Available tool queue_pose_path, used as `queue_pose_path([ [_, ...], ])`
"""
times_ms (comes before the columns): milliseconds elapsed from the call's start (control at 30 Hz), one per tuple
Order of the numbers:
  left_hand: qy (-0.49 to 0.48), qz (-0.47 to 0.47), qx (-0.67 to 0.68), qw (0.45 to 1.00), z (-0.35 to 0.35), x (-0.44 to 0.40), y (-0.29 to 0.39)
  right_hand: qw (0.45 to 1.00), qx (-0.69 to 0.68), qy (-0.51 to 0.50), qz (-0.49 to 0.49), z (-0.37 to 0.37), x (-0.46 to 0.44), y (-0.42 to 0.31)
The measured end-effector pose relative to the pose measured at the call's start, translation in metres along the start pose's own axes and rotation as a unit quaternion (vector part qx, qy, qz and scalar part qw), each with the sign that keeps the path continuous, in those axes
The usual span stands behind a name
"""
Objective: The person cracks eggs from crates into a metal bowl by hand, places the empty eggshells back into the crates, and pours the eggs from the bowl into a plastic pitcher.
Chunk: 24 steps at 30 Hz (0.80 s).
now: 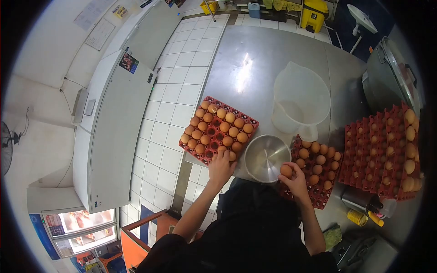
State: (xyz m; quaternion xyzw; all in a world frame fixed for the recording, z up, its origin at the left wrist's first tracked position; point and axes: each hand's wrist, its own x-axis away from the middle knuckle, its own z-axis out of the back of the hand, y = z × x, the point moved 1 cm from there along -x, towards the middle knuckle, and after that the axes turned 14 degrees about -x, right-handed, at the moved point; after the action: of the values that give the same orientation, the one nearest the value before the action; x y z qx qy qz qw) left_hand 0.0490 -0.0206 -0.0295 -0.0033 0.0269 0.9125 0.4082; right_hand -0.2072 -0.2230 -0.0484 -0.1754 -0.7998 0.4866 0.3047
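From here, the metal bowl (266,157) sits between two red egg trays on the steel tabletop (246,45). Right of it, the right fingers (290,174) curl around an egg (286,170); left of it, the left fingers (224,154), slightly bent, touch eggs in the left-hand tray (246,119).

Too small or blurred to read, every one of them: markings on the wall sheets (99,36), far ahead and left of the left grip (221,166); on the colorful poster (129,63) of the white cabinet (119,113), nearer on that side; on the yellow bin (313,16), far ahead of the right grip (295,180); on the pale label (365,76) of the big pot (384,75), ahead and right of the right grip.
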Motion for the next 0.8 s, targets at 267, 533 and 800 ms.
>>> queue_pose_path([
  [267,0.037,0.062,0.163,0.984,0.008,-0.002,-0.002,0.999,0.022,0.032,0.006,-0.020,0.005,-0.002],
  [533,-0.194,0.139,0.693,0.680,0.009,-0.015,0.067,0.996,0.082,0.020,0.019,-0.038,0.004,-0.010],
  [800,-0.384,0.135,0.772,0.488,-0.011,-0.033,0.118,0.927,0.214,0.109,0.287,-0.061,0.014,-0.077],
])
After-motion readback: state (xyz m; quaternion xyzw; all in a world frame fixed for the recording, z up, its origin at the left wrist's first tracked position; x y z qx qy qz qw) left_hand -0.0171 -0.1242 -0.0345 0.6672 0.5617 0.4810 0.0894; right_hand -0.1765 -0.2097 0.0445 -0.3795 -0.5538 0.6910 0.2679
